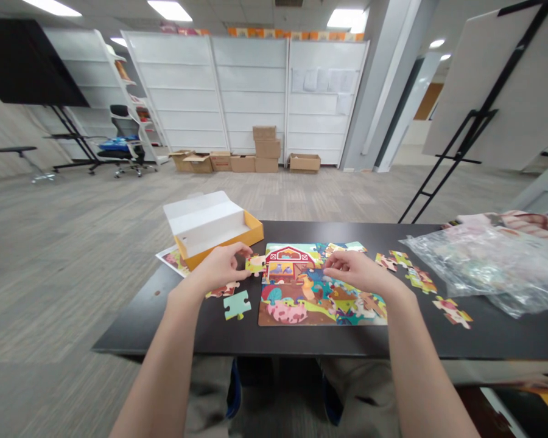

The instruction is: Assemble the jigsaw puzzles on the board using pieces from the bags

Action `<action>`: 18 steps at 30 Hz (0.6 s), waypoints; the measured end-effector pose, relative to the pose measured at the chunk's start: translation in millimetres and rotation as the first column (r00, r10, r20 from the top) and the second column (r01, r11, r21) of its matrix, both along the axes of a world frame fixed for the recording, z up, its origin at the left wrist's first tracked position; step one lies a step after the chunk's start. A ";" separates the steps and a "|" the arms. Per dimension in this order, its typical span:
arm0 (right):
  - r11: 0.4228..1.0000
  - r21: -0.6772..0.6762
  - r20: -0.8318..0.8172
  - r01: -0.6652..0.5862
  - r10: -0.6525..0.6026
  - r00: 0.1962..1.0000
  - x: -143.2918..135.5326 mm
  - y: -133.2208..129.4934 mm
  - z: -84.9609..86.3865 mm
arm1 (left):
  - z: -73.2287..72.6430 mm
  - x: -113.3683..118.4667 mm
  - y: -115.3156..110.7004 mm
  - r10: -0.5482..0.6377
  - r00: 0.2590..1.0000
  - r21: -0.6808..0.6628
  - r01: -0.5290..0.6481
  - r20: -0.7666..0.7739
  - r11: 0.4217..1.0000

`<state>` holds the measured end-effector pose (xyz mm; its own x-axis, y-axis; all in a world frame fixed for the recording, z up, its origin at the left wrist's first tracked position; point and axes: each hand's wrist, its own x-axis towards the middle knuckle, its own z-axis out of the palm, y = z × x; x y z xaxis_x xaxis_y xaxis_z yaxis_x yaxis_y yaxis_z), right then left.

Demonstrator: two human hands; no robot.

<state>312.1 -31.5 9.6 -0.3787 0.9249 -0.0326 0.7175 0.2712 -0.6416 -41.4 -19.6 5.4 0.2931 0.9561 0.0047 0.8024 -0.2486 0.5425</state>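
Observation:
A farm jigsaw puzzle (pixel 285 292) with a red barn lies on the black table, partly covered by my right hand. My left hand (pixel 221 264) is at its left edge, thumb and forefinger spread around a yellowish puzzle piece (pixel 256 264). Over the upper right of the picture, my right hand (pixel 354 267) has curled fingers with the thumb and forefinger tips close together. Whatever lies between those tips is hidden. A pale green puzzle piece (pixel 237 305) rests below my left hand, beside a brownish piece (pixel 228 290) partly under that hand.
An open yellow box (pixel 251 230) stands behind my left hand, on a printed sheet (pixel 168 258). Several loose pieces (pixel 420 278) lie right of the puzzle. Clear plastic bags (pixel 488 258) cover the table's right side. The table's front edge (pixel 301 354) runs near my legs.

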 end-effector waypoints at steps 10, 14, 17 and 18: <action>0.982 -0.177 0.151 -0.065 0.092 0.984 -14.7 -10.4 9.5 | 8.3 31.7 -22.4 -0.249 0.968 -0.126 0.246 -0.009 0.961; 0.978 -0.193 0.166 -0.079 0.112 0.980 -18.1 -12.3 12.9 | 10.3 34.9 -26.5 -0.265 0.962 -0.099 0.258 -0.067 0.961; 0.978 -0.190 0.168 -0.082 0.115 0.979 -19.6 -12.6 14.2 | 11.5 35.1 -27.6 -0.265 0.957 -0.077 0.258 -0.114 0.963; 0.979 -0.188 0.170 -0.084 0.116 0.979 -20.0 -12.7 14.6 | 11.2 34.8 -27.5 -0.270 0.955 -0.074 0.262 -0.125 0.962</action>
